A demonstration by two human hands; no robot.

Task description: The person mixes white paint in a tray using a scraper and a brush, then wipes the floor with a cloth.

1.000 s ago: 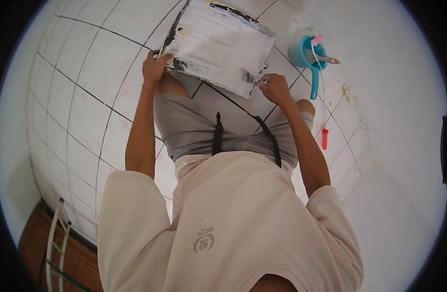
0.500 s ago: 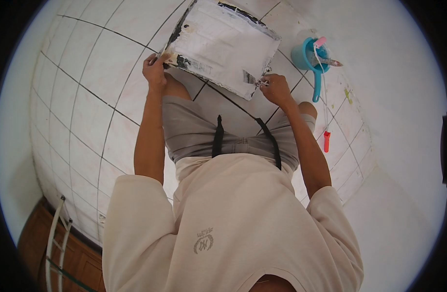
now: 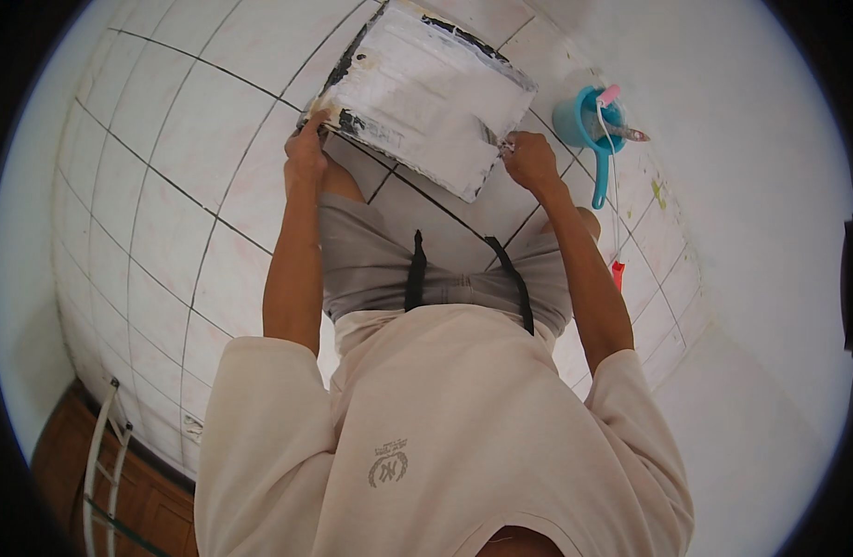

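A black paint tray (image 3: 417, 88), heavily coated with white paint, is tilted across the space beyond my knees. My left hand (image 3: 306, 153) is closed on its near-left corner, with the thumb on top and the other fingers partly hidden below. At the right side of the tray, my right hand (image 3: 532, 164) is closed around the handle of a paint-smeared putty knife (image 3: 489, 136). The knife's dark blade lies against the white surface near the right edge. Its handle is mostly hidden by my fingers.
Right of the tray stands a turquoise dipper (image 3: 567, 125) with a long handle. A paintbrush (image 3: 636, 136) and a pink mini roller (image 3: 609, 95) with a red handle rest on it. White wall rises at right; a ladder (image 3: 99, 436) and brown wooden door (image 3: 166, 506) are lower left.
My left hand has shifted slightly right and down, its thumb now over the tray's corner. The putty knife has moved up and right along the tray's right side.
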